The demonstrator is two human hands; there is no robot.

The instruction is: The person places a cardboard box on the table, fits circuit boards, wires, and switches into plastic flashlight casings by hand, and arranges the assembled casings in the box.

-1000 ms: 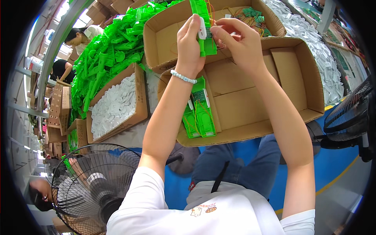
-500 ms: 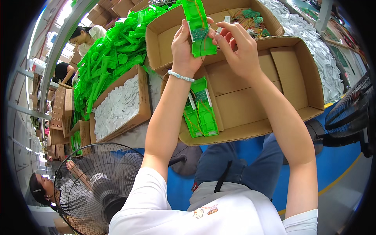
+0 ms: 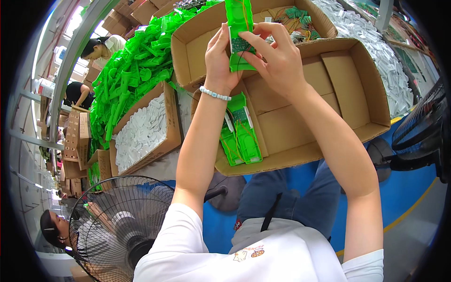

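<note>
A green plastic housing [image 3: 238, 16] with a small circuit board [image 3: 240, 44] and thin wires inside is held upright over the cardboard boxes. My left hand [image 3: 220, 63] grips it from the left side, thumb along its edge. On its right, my right hand [image 3: 277, 56] bends over the board, thumb and fingertips at the board and wires; whether they pinch a wire is hidden. Below, two similar green housings [image 3: 246, 141] with boards and wires lie side by side in the near cardboard box [image 3: 347, 141].
Behind, another cardboard box [image 3: 188, 61] contains wired circuit boards [image 3: 298, 21]. At left are a heap of green plastic parts [image 3: 136, 70] and a box of white pieces [image 3: 143, 134]. More white pieces [image 3: 376, 56] lie at right. Fans [image 3: 127, 225] stand on both sides; other people work at left.
My right hand has moved left onto the circuit board, its fingers now over the housing. The housing has shifted slightly in my left hand's grip.
</note>
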